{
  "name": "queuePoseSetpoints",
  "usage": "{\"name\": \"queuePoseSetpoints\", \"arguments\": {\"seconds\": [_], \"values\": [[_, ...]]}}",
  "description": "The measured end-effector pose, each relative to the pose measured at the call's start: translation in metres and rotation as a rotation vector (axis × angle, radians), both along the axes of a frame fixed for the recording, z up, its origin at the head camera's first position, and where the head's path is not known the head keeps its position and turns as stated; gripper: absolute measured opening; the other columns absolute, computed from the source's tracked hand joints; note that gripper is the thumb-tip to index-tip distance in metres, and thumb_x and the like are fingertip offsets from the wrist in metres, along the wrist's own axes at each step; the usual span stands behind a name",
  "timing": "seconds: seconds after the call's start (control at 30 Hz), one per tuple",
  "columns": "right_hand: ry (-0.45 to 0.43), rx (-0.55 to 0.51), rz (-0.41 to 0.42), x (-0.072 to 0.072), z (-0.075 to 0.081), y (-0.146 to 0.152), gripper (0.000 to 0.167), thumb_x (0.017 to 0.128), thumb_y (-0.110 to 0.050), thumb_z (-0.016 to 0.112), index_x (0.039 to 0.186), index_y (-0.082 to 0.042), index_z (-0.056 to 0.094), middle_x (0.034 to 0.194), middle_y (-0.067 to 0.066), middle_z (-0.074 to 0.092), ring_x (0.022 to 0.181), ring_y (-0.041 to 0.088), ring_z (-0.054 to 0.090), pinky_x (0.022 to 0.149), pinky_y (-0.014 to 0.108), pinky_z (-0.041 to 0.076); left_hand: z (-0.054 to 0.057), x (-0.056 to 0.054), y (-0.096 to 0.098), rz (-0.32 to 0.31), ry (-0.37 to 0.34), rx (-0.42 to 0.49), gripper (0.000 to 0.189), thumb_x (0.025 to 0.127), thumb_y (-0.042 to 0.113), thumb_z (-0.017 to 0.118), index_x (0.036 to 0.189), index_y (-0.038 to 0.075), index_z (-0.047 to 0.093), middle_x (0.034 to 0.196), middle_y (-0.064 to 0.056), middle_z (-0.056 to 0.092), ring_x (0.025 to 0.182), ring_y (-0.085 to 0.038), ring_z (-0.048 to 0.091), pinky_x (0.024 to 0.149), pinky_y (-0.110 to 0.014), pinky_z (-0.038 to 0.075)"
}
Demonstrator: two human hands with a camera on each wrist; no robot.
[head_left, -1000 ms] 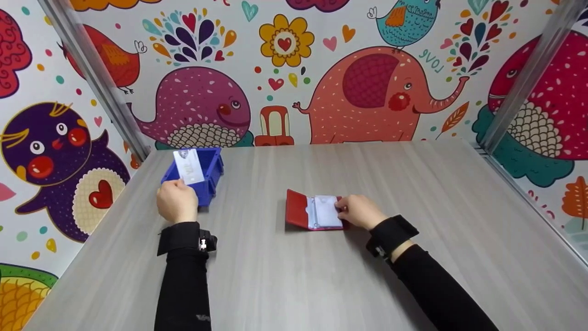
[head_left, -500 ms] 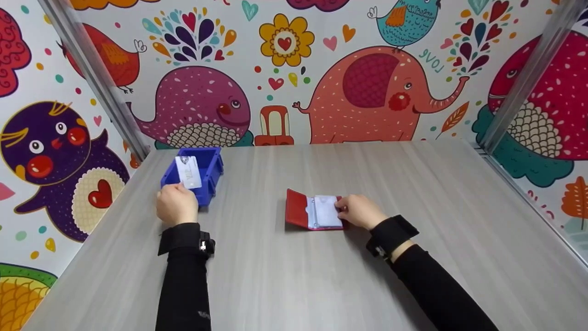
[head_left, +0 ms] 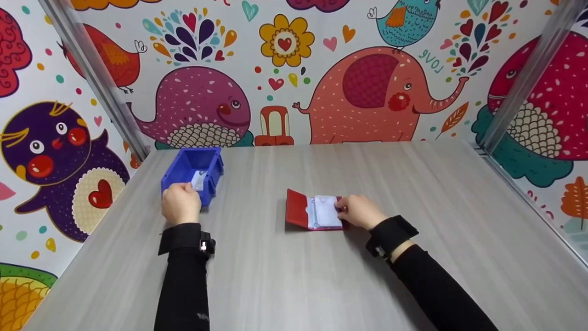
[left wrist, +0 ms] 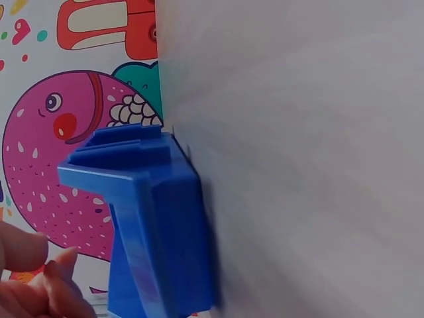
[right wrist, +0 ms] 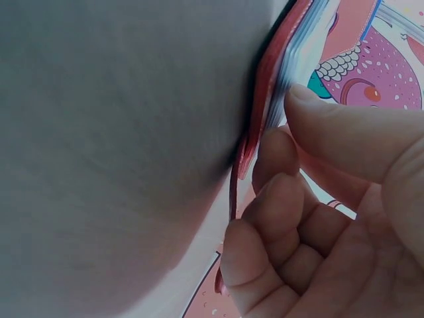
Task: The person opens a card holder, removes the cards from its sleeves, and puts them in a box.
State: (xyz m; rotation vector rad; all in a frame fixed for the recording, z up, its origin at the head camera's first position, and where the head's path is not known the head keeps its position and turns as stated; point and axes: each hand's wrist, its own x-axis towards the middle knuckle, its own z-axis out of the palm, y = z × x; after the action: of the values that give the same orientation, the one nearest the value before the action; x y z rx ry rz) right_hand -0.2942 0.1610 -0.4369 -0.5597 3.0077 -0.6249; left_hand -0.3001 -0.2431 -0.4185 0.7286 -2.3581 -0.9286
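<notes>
We see a red card holder [head_left: 313,214] lying open on the worktop [head_left: 285,271], toward five o'clock from the middle of the head view. Its cover stands partly raised at the holder's nine o'clock, and pale, clear-looking pages [head_left: 326,212] fill the part toward three. At that three o'clock edge the right hand [head_left: 360,211] pinches the pages; from the right wrist we see the thumb on the page stack and the other fingers bent beneath it.

Between nine and ten o'clock from the holder, well apart from it, we have a blue bin [head_left: 214,178] near the back of the worktop. Inside lies a white card [head_left: 198,180], in the bin's near part, partly hidden by the left hand [head_left: 181,204]. That hand is at the bin's seven o'clock, loosely curled; the left wrist view shows a gap between thumb and fingers, with nothing gripped.

Black wrist straps [head_left: 392,236] and black sleeves [head_left: 441,289] cover both arms. Beyond the worktop, at twelve o'clock, we find a printed wall [head_left: 275,82] with a purple whale [head_left: 197,105] toward eleven and a coral elephant [head_left: 330,110] toward one.
</notes>
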Motion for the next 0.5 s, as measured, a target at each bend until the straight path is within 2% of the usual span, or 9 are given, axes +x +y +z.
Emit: {"name": "queuePoseSetpoints", "arguments": {"seconds": [0.1, 0.27, 0.5], "values": [[0.01, -0.009, 0.009, 0.0, -0.001, 0.0, 0.026, 0.086, -0.005, 0.073, 0.112, -0.002, 0.073, 0.094, 0.012, 0.069, 0.077, 0.024, 0.057, 0.075, 0.041, 0.049, 0.002, 0.0, 0.003, -0.01, 0.023, -0.013, 0.026, 0.098, 0.019, 0.055, 0.106, 0.0, 0.071, 0.11, -0.026, 0.064, 0.105, -0.045, 0.059, 0.088, -0.058, 0.044], [0.04, -0.019, 0.028, 0.0, -0.001, 0.002, 0.017, 0.084, -0.004, 0.073, 0.101, -0.004, 0.073, 0.079, 0.007, 0.063, 0.07, 0.023, 0.053, 0.068, 0.039, 0.047, 0.008, 0.0, 0.015, -0.071, 0.086, -0.024, 0.025, 0.096, 0.015, 0.055, 0.104, -0.003, 0.071, 0.106, -0.025, 0.065, 0.104, -0.043, 0.059, 0.087, -0.055, 0.044], [0.031, -0.018, 0.027, 0.0, 0.0, 0.001, 0.024, 0.086, -0.006, 0.073, 0.11, -0.002, 0.074, 0.09, 0.012, 0.069, 0.075, 0.024, 0.057, 0.073, 0.041, 0.049, 0.015, -0.003, 0.041, -0.184, 0.224, -0.008, 0.021, 0.091, 0.008, 0.056, 0.095, -0.007, 0.071, 0.097, -0.025, 0.068, 0.098, -0.042, 0.062, 0.086, -0.051, 0.044]]}}
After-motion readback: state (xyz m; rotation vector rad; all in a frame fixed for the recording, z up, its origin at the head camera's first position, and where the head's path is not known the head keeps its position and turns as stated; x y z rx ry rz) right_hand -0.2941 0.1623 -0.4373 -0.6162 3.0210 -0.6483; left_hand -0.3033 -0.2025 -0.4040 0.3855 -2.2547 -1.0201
